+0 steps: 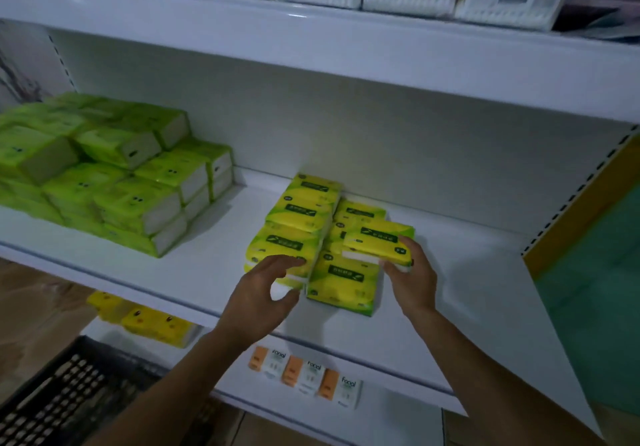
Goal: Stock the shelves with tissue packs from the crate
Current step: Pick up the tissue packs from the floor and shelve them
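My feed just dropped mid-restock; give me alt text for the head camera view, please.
The right hand grips a yellow-green tissue pack above matching packs on the middle shelf, while the left hand touches the front one. Lime-green packs are stacked further left; a dark crate sits at lower left.

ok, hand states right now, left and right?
Left hand: open, fingertips touching the front-left tissue pack.
Right hand: grips a yellow-green tissue pack by its near end.
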